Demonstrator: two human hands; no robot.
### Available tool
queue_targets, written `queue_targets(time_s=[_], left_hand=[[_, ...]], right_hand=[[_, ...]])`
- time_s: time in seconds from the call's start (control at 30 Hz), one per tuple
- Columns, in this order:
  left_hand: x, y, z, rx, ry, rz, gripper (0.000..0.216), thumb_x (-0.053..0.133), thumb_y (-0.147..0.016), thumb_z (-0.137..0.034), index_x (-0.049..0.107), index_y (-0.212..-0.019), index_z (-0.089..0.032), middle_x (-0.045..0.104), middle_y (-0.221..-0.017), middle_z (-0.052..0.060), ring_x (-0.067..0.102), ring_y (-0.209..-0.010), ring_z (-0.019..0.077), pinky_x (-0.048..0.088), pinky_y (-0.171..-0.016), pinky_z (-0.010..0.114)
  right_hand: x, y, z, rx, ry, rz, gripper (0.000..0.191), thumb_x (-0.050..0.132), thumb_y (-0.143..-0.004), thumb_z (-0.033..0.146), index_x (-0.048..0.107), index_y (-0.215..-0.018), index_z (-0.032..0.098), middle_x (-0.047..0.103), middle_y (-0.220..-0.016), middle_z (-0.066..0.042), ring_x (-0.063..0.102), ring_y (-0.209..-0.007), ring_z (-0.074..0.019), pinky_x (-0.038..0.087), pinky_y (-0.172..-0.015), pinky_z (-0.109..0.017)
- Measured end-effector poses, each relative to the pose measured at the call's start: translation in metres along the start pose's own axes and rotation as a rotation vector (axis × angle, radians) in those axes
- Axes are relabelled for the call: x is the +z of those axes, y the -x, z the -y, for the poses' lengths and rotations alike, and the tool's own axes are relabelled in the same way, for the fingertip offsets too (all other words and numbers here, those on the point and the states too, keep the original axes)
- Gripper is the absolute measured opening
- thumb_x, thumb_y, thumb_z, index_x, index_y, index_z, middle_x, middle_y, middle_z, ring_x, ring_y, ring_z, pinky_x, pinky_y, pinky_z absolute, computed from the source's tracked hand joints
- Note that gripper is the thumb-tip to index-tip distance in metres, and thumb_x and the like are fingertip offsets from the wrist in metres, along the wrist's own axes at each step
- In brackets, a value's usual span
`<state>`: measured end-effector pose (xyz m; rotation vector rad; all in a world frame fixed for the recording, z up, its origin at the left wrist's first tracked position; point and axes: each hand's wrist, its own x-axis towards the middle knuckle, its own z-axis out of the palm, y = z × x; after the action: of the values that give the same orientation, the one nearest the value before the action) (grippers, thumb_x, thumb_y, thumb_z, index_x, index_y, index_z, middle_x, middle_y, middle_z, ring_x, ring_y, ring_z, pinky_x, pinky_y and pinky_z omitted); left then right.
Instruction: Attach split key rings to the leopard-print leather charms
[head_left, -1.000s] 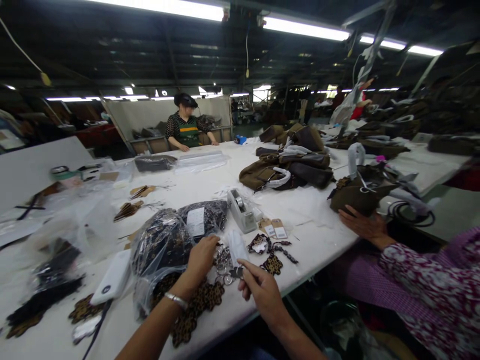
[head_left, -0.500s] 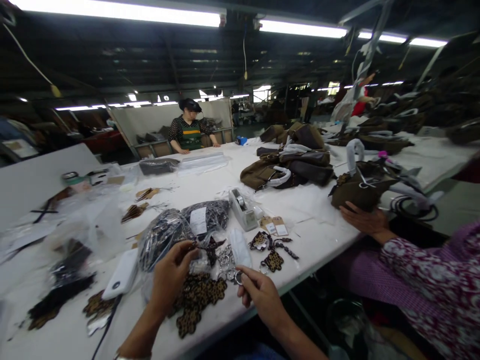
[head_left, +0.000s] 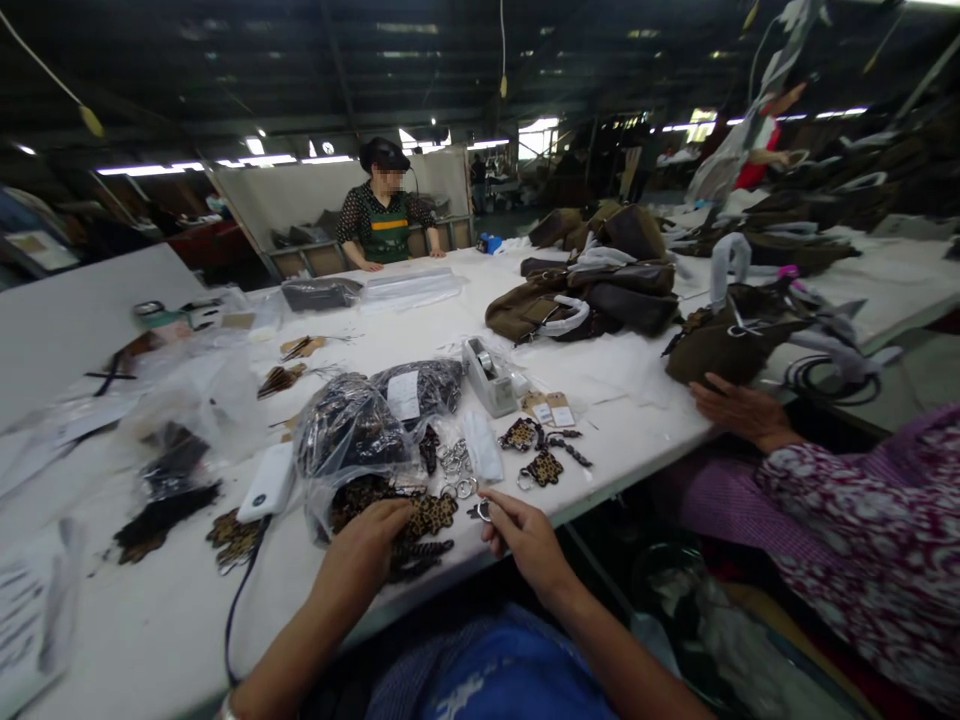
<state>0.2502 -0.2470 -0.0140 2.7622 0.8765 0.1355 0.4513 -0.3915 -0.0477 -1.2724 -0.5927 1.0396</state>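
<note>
My right hand point(head_left: 529, 545) is closed in a pinch on a silver metal ring point(head_left: 484, 511), with a small dark piece at its side. My left hand point(head_left: 364, 550) lies at the pile of leopard-print flower-shaped charms point(head_left: 433, 516), its fingers curled together. Its fingertips are hidden, so what they hold does not show. Dark braided straps point(head_left: 424, 558) lie just right of this hand. Behind the pile sits a clear plastic bag point(head_left: 349, 430) of dark pieces. Loose metal rings point(head_left: 457, 462) lie between the bag and a pale blue-white packet point(head_left: 482, 447).
A tape dispenser point(head_left: 491, 380), tags point(head_left: 547, 409) and finished charms point(head_left: 542, 469) lie to the right. Brown bags point(head_left: 585, 290) are heaped behind. A co-worker's hand point(head_left: 742, 410) touches a bag point(head_left: 727, 345) at right. A white power bank point(head_left: 268, 482) with a cable lies left.
My view has tilted down. My left hand has lowered from above the charm pile onto it, and braided straps now show beside it. My right hand still pinches the ring.
</note>
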Motion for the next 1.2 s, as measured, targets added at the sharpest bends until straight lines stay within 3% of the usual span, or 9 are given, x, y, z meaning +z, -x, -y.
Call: queue_targets(time_s=[0.13, 0.3, 0.47, 0.6, 0.77, 0.93, 1.2], left_hand=[[0.009, -0.004, -0.036, 0.095, 0.019, 0.052, 0.019, 0.055, -0.091, -0.025, 0.069, -0.104, -0.025, 0.072, -0.104, 0.005, 0.062, -0.098, 0.0234, 0.047, -0.087, 0.033], [0.028, -0.015, -0.047, 0.059, 0.019, 0.098, 0.005, 0.066, -0.082, -0.020, 0.069, -0.085, -0.021, 0.070, -0.089, 0.005, 0.060, -0.090, 0.0243, 0.045, -0.079, 0.033], [0.019, -0.021, -0.030, 0.058, 0.091, 0.032, 0.007, 0.062, -0.086, -0.024, 0.070, -0.084, -0.023, 0.070, -0.091, 0.003, 0.061, -0.093, 0.0221, 0.045, -0.081, 0.031], [-0.001, -0.024, -0.016, 0.043, 0.310, -0.153, 0.016, 0.057, -0.089, -0.030, 0.072, -0.092, -0.025, 0.072, -0.097, 0.003, 0.064, -0.095, 0.0205, 0.047, -0.087, 0.030], [-0.018, -0.020, -0.029, 0.113, 0.488, -0.221, 0.019, 0.056, -0.089, -0.033, 0.072, -0.092, -0.023, 0.072, -0.096, 0.005, 0.066, -0.094, 0.0206, 0.049, -0.086, 0.030], [-0.012, -0.017, -0.045, 0.113, 0.578, -0.254, 0.019, 0.056, -0.090, -0.033, 0.070, -0.091, -0.021, 0.071, -0.095, 0.008, 0.065, -0.094, 0.0216, 0.050, -0.087, 0.033], [0.006, -0.016, -0.039, -0.046, 0.769, -0.334, 0.017, 0.064, -0.083, -0.036, 0.074, -0.084, -0.022, 0.075, -0.092, 0.006, 0.068, -0.089, 0.0223, 0.052, -0.085, 0.033]], right_hand=[[-0.002, 0.007, 0.000, 0.017, 0.002, -0.023, 0.054, 0.062, -0.083, 0.050, 0.065, -0.122, 0.012, 0.063, -0.064, 0.001, 0.052, -0.051, -0.0099, 0.043, -0.051, -0.022], [0.000, 0.010, -0.004, 0.003, 0.025, -0.002, 0.054, 0.061, -0.084, 0.050, 0.065, -0.123, 0.012, 0.063, -0.063, 0.000, 0.051, -0.050, -0.0098, 0.043, -0.051, -0.022], [0.003, 0.012, -0.006, -0.003, 0.012, 0.006, 0.053, 0.061, -0.084, 0.051, 0.065, -0.122, 0.013, 0.062, -0.062, 0.001, 0.051, -0.049, -0.0094, 0.041, -0.049, -0.021], [0.012, 0.012, 0.000, -0.029, 0.029, 0.019, 0.052, 0.060, -0.085, 0.050, 0.066, -0.121, 0.013, 0.063, -0.063, 0.001, 0.051, -0.048, -0.0097, 0.042, -0.049, -0.022], [0.029, 0.003, 0.011, -0.077, 0.030, 0.037, 0.052, 0.058, -0.086, 0.051, 0.066, -0.121, 0.013, 0.063, -0.063, 0.000, 0.052, -0.049, -0.0103, 0.043, -0.050, -0.022], [0.043, -0.005, 0.020, -0.110, 0.027, 0.030, 0.050, 0.058, -0.086, 0.050, 0.066, -0.120, 0.014, 0.060, -0.062, 0.002, 0.052, -0.048, -0.0099, 0.043, -0.049, -0.022], [0.050, -0.004, 0.022, -0.032, 0.010, 0.069, 0.047, 0.056, -0.085, 0.045, 0.066, -0.114, 0.009, 0.057, -0.058, 0.003, 0.048, -0.044, -0.0082, 0.038, -0.045, -0.020]])
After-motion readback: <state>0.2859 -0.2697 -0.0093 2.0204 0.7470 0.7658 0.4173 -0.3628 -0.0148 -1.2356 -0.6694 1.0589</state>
